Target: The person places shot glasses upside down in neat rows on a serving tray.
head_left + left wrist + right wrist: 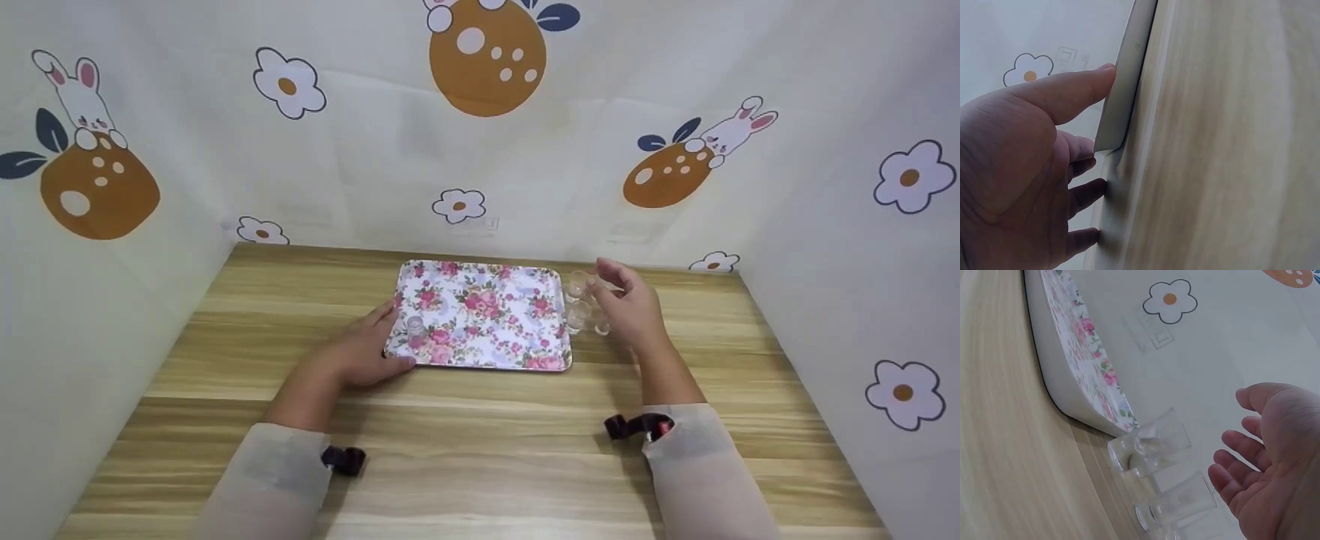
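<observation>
A floral tray (pixel 484 315) with a pale rim lies on the table. One small clear glass (pixel 415 327) stands on its left part. My left hand (pixel 367 349) rests at the tray's near left corner, the thumb along the front edge and the fingers by the left edge. In the left wrist view, its thumb (pixel 1081 93) touches the tray's side (pixel 1123 90), and the lower fingertips are at the table. Several clear small glasses (pixel 1176 500) stand close together beside the tray's right edge. My right hand (pixel 634 307) hovers over them with loosely bent fingers, nothing visible in it.
The wood-grain table (pixel 480 457) extends in front of the tray and to both sides. A cloth backdrop (pixel 360 150) with rabbits, orange fruit and flowers encloses the back and sides. Dark straps (pixel 345 460) show at both sleeve cuffs.
</observation>
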The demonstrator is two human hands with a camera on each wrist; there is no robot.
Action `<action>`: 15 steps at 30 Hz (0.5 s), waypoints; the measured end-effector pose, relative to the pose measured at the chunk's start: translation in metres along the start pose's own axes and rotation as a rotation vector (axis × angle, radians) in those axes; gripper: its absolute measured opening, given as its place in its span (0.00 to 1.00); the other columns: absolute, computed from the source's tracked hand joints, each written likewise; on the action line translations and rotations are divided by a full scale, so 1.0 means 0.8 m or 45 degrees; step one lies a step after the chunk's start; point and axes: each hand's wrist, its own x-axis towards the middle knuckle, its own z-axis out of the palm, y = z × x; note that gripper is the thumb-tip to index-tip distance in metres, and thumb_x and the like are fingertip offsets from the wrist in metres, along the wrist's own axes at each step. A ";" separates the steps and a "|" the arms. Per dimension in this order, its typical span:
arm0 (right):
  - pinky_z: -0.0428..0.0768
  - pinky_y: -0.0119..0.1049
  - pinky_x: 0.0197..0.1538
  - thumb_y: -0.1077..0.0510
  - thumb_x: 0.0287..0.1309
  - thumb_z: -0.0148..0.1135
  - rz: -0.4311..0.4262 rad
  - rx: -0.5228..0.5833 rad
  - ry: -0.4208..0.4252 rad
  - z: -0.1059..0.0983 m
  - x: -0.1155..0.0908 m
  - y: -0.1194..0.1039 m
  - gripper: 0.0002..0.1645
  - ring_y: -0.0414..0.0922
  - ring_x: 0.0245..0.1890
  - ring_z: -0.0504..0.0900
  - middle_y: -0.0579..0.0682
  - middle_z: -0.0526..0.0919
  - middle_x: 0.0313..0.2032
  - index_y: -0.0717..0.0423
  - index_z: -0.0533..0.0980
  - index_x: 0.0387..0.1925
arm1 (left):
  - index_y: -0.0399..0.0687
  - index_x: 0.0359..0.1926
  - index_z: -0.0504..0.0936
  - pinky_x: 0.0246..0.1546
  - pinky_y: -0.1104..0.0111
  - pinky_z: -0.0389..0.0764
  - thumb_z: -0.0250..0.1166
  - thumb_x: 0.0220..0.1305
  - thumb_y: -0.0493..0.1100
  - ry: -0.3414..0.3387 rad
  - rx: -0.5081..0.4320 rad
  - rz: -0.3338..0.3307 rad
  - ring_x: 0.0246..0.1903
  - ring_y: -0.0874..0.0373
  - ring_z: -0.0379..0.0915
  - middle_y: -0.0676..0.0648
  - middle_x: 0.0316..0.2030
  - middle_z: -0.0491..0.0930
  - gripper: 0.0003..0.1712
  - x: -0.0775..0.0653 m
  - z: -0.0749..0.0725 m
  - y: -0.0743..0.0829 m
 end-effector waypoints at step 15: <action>0.80 0.18 0.49 0.53 0.70 0.71 0.117 -0.033 0.126 -0.038 0.010 0.018 0.35 0.56 0.64 0.83 0.52 0.77 0.75 0.54 0.74 0.74 | 0.43 0.87 0.42 0.84 0.36 0.51 0.63 0.73 0.66 0.014 0.001 0.025 0.86 0.32 0.39 0.43 0.89 0.37 0.59 0.002 0.002 -0.002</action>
